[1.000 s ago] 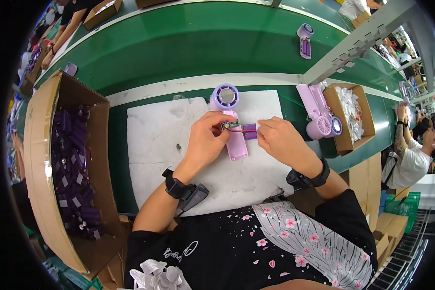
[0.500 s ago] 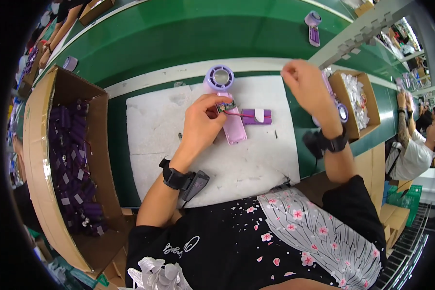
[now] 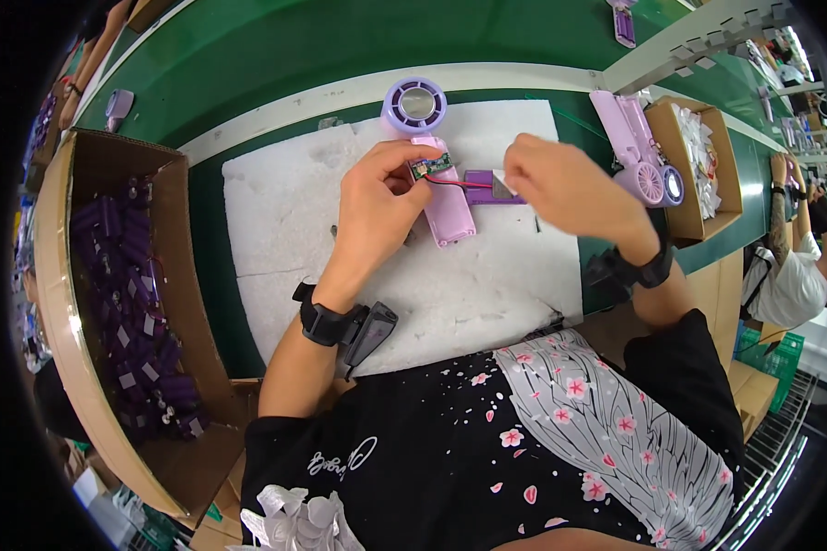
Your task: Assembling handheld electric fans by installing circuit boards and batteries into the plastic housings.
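Note:
A handheld fan [image 3: 417, 103] with a lilac ring head lies on the white foam sheet, its open pink handle [image 3: 450, 219] pointing toward me. At the handle's upper end my left hand [image 3: 377, 197] is closed, pinching a small green circuit board [image 3: 434, 166] between thumb and fingers. Red and black wires run from the board to a purple battery pack [image 3: 478, 195] lying just right of the handle. My right hand [image 3: 565, 188] is closed at the pack's right end, its fingertips pinching the lifted corner of a white backing paper [image 3: 499, 177]. A grey patch shows beneath that corner.
A deep cardboard box [image 3: 202, 340] of purple battery packs stands at left. On the right lie pink fan parts [image 3: 625, 129] beside a smaller carton [image 3: 719, 138] of white pieces. A metal post [image 3: 652, 73] rises behind them. The foam sheet [image 3: 285, 230] covers the green bench before me.
My right hand has come down and left from above the foam's right edge to the battery pack, taking hold of the white backing paper. My left hand still pinches the board. The view has shifted slightly.

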Demonstrator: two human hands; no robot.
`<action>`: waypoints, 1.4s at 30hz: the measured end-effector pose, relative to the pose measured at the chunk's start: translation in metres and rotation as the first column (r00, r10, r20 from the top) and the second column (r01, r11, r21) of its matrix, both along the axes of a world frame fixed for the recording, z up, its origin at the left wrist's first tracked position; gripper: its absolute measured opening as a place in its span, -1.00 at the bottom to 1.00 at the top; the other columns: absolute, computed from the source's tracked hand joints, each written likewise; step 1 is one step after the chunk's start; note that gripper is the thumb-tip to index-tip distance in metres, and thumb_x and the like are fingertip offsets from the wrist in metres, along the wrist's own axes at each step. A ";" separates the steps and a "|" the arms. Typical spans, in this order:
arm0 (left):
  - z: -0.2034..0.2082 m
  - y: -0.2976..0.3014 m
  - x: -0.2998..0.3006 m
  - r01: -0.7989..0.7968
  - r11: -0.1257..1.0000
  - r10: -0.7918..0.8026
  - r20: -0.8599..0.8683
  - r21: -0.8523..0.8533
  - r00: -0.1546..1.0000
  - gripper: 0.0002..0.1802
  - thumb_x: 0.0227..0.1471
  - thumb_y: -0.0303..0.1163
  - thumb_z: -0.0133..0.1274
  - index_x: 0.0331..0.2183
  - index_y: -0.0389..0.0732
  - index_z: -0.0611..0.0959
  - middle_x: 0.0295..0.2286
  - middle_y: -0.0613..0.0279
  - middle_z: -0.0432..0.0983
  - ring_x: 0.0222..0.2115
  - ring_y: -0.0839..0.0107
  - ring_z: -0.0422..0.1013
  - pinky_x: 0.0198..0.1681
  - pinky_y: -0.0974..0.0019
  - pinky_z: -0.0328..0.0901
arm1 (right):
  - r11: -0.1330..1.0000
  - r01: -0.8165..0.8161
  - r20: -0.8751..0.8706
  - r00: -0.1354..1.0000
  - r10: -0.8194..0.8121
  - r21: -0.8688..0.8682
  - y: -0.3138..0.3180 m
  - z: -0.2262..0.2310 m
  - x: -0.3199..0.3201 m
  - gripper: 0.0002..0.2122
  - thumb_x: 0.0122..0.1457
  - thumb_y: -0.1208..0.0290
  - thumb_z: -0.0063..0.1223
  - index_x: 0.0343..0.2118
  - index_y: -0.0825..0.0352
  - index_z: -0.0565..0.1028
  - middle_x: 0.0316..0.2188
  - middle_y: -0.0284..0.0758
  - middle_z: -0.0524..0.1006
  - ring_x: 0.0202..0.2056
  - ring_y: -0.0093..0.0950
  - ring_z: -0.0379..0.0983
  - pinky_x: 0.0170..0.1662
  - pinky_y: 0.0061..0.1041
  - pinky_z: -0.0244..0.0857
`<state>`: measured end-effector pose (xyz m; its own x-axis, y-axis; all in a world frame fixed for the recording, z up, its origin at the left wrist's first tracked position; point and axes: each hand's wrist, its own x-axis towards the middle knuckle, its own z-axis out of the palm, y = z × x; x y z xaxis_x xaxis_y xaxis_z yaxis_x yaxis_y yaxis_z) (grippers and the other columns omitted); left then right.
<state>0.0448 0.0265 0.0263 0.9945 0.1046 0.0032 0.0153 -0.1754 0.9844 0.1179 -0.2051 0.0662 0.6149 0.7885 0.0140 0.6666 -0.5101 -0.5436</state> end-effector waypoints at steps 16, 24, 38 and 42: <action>0.011 -0.003 0.001 0.000 0.999 0.000 -0.018 0.033 1.000 -0.61 -0.18 -0.65 0.05 -0.21 -0.23 0.70 -0.22 0.20 0.55 -0.42 0.52 0.43 -0.31 0.49 0.40 | 0.990 -0.063 -0.063 0.996 0.071 0.127 0.014 -0.012 0.000 -0.60 0.00 0.43 0.26 -0.08 0.39 0.46 -0.16 -0.26 0.50 -0.26 -0.41 0.45 -0.21 -0.50 0.35; 0.017 0.002 0.000 0.031 0.995 -0.026 -0.060 0.094 0.998 -0.63 -0.17 -0.61 0.10 -0.21 -0.19 0.72 -0.17 0.15 0.56 -0.40 0.50 0.49 -0.32 0.48 0.42 | 0.983 0.169 -0.891 0.453 -0.013 0.072 0.010 0.003 0.002 -0.49 0.01 0.51 0.22 0.07 0.45 0.36 -0.20 -0.24 0.49 -0.29 -0.44 0.52 -0.24 -0.51 0.43; 0.026 0.002 0.001 0.082 0.951 -0.093 0.023 0.299 0.995 -0.66 -0.18 -0.50 0.21 -0.23 -0.14 0.73 -0.26 0.07 0.60 -0.48 0.41 0.54 -0.36 0.44 0.43 | 0.928 0.239 -0.957 0.127 0.261 0.285 0.001 0.015 0.001 -0.16 -0.27 0.55 0.36 0.18 0.43 0.20 -0.05 -0.18 0.38 -0.04 -0.34 0.42 -0.03 -0.44 0.38; 0.029 -0.001 0.000 0.071 0.926 -0.104 0.069 0.371 0.992 -0.67 -0.18 -0.46 0.21 -0.23 -0.16 0.73 -0.32 0.10 0.61 -0.50 0.38 0.54 -0.38 0.42 0.42 | 0.915 0.195 -0.860 0.453 0.236 0.354 0.002 0.011 0.002 -0.22 -0.32 0.55 0.37 0.11 0.44 0.30 -0.05 -0.23 0.37 0.00 -0.37 0.36 0.06 -0.40 0.27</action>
<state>0.0451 0.0260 0.0549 0.9938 -0.0074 0.1108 -0.0984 -0.5216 0.8475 0.1202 -0.2030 0.0769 0.4446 0.8618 -0.2442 -0.2701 -0.1309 -0.9539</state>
